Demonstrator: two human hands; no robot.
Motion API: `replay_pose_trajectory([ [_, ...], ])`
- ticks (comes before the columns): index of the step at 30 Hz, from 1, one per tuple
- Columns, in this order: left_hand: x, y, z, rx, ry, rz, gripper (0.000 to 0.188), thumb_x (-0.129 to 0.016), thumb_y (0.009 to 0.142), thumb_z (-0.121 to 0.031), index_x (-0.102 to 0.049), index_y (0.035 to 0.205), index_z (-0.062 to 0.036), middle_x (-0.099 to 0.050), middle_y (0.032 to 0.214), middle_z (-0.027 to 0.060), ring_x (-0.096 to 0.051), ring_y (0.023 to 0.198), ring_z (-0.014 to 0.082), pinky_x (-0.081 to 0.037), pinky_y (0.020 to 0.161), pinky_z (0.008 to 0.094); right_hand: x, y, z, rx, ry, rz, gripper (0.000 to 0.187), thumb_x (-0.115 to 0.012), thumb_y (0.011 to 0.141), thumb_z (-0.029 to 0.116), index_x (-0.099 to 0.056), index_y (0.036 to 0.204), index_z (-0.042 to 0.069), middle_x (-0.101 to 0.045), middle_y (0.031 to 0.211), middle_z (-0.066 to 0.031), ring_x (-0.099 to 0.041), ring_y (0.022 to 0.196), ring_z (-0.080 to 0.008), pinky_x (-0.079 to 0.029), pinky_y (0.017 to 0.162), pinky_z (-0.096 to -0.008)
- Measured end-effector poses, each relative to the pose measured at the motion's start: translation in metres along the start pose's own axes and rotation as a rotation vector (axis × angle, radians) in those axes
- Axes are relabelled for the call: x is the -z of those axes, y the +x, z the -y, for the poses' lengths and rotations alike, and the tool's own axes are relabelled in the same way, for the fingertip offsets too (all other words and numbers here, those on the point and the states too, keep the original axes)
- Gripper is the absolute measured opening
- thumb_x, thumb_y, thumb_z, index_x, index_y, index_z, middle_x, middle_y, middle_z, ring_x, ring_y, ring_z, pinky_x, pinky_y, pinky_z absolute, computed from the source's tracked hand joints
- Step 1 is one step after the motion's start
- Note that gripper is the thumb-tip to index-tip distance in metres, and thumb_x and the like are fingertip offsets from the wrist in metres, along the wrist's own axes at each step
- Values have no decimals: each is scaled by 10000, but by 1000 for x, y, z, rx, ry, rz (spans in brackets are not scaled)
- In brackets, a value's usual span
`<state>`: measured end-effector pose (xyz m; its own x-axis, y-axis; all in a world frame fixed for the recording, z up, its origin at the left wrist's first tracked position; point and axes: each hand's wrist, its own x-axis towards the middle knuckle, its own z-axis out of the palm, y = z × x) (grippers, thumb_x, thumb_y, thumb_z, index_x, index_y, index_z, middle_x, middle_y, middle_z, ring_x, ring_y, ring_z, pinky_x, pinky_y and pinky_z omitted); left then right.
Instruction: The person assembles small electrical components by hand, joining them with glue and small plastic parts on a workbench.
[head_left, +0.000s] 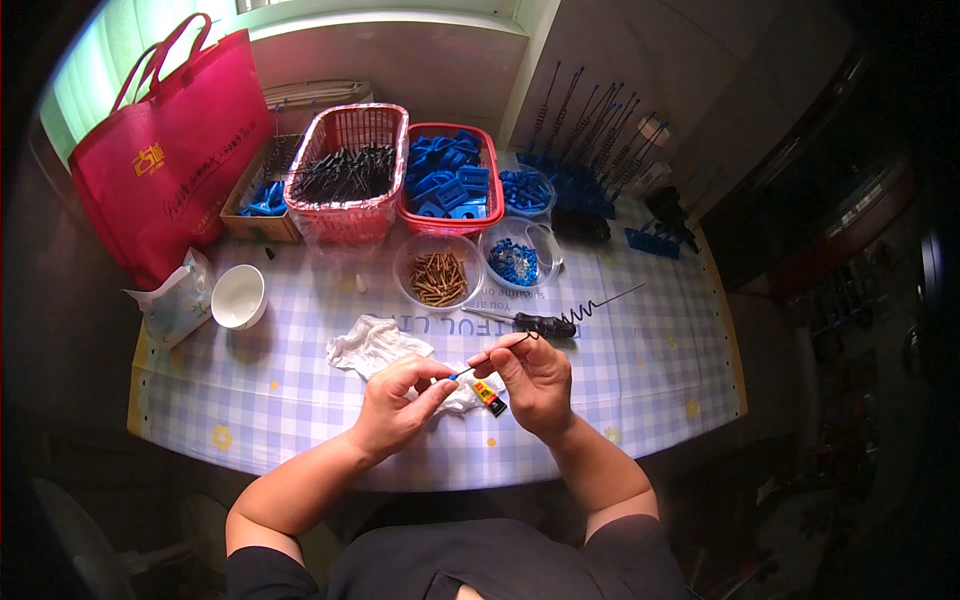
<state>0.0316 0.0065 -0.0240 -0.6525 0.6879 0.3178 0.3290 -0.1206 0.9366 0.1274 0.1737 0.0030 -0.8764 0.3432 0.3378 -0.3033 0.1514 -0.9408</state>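
Note:
Between the thumb and fingers of my left hand (393,407) is a small blue cap (453,377), at the near end of a black coiled wire (577,318). My right hand (537,388) pinches the same wire farther along. Its spiral part and straight tip stick out past those fingers to the upper right. Just below the wire, between my hands, a yellow and black glue tube (489,397) lies on crumpled white cloth (375,345). Beyond my right hand rests a screwdriver with a black handle (545,325).
Behind stand bowls of brass-coloured screws (437,278) and small blue parts (514,262). Farther back are a basket of black wires (345,178) and one of blue pieces (447,185). A white bowl (239,297) and red bag (175,150) are left. Upright coiled wires (590,130) stand back right.

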Motion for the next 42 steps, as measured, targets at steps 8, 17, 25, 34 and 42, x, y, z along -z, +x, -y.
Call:
replay_pose_trajectory([
  [8, -2, 2, -3, 3, 19, 26, 62, -686, 827, -32, -655, 879, -14, -655, 813, 75, -589, 718, 156, -447, 651, 272, -4, -2, 2, 17, 7, -44, 111, -573, 935, 49, -652, 893, -16, -672, 784, -62, -643, 712, -118, -517, 679, -249],
  [17, -2, -3, 4, -17, 50, -2, 69, -696, 803, -5, -663, 864, -12, -624, 727, 73, -573, 642, 144, -445, 593, 262, -4, -7, -4, 50, -49, 9, 117, -547, 947, 36, -637, 918, -32, -669, 830, -60, -634, 743, -99, -517, 678, -240],
  [25, -1, -1, 4, -30, 22, 41, 85, -696, 806, 10, -665, 881, -15, -646, 768, 80, -590, 669, 137, -460, 615, 243, 0, -6, 1, 139, -170, -16, 84, -593, 910, 27, -672, 920, 1, -681, 775, -68, -665, 696, -129, -525, 643, -246],
  [34, 3, -1, 4, -58, 86, 47, 115, -710, 784, 11, -675, 889, -22, -669, 789, 84, -618, 688, 150, -481, 628, 251, 0, -10, -14, 258, -287, -7, 72, -601, 905, 32, -657, 914, -12, -689, 792, -91, -686, 699, -170, -534, 626, -264],
  [42, 2, -1, 3, -61, 115, 51, 106, -712, 779, 11, -680, 876, -19, -677, 776, 72, -614, 665, 144, -476, 611, 248, 0, -11, -12, 272, -262, -1, 47, -604, 893, -3, -642, 904, -28, -682, 806, -101, -679, 713, -177, -539, 644, -272],
])
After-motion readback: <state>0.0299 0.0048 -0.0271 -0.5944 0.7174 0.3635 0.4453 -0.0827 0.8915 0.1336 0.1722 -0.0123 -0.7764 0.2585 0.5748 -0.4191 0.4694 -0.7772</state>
